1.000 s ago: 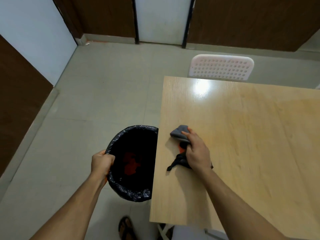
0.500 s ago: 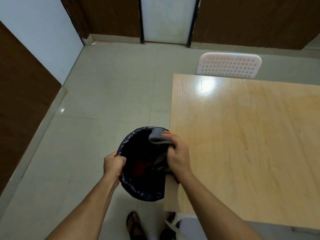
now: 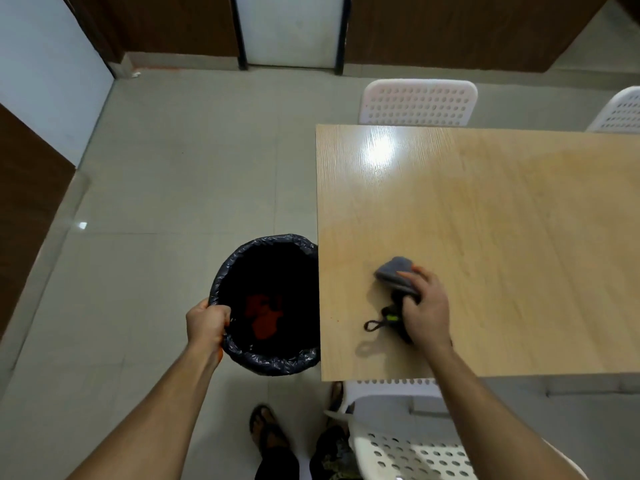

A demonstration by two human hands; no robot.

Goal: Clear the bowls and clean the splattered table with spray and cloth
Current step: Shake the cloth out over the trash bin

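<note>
On the table (image 3: 485, 237), right hand (image 3: 427, 310) grips cloth (image 3: 394, 271) lengthwise toward far edge; left hand (image 3: 207, 323) grips bin (image 3: 270, 362).

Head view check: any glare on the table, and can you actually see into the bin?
Head view: a bright glare patch sits on the far left corner of the light wooden table; the right hand and grey cloth look slightly blurred; the black-lined round bin, gripped by the left hand, is very dark inside, showing only a dim red shape; wide-angle distortion skews the walls.
</note>
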